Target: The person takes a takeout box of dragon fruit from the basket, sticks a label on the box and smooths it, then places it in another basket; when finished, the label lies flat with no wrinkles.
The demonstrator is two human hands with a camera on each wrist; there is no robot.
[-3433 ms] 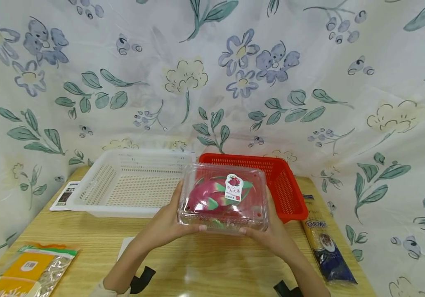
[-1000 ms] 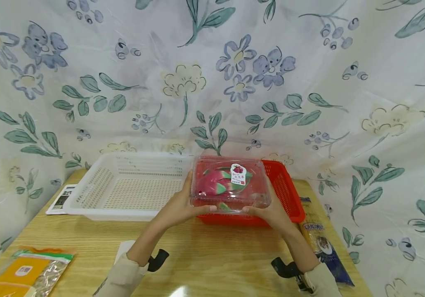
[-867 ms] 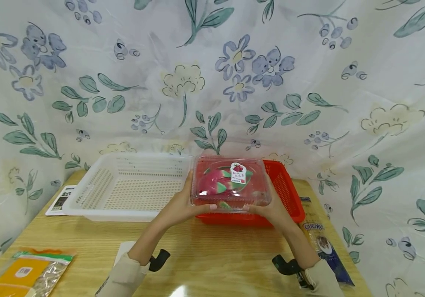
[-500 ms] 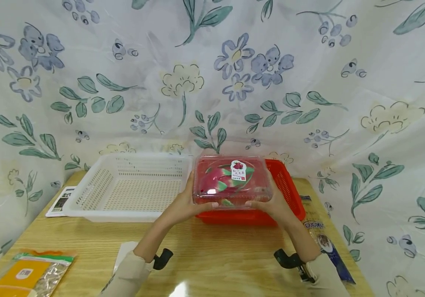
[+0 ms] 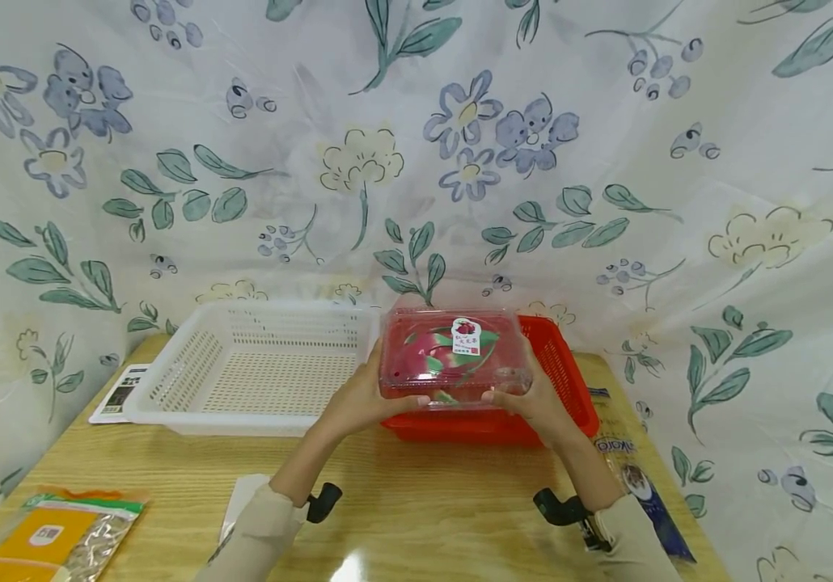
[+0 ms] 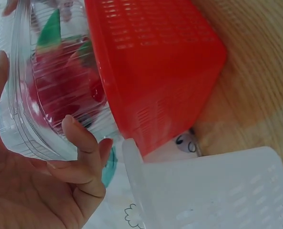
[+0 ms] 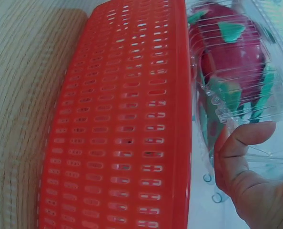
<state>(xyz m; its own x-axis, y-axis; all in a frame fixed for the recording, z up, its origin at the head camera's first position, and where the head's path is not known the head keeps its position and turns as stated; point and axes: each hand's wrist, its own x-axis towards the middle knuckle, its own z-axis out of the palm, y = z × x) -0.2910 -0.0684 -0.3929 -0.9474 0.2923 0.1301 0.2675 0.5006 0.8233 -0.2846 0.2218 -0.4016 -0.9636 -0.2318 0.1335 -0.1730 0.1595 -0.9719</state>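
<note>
A clear plastic box with a white label holds red dragon fruit with green scales. My left hand grips its left side and my right hand its right side, thumbs along the front. Under it is the red perforated basket, mostly covered by the box in the head view. In the left wrist view, fingers curl at the edge of the box, beside the red basket's rim. The right wrist view has the box above the rim level of the red basket.
Left of the red basket stands a white perforated basket. A pack with black-and-white print lies by it. An orange-and-green food pouch is at the front left, white paper near the left forearm, a blue-and-yellow pack at the right.
Both hands have carried the box away from me and slightly right, from in front of the red basket to over it. In the last half second the box has hardly moved.
</note>
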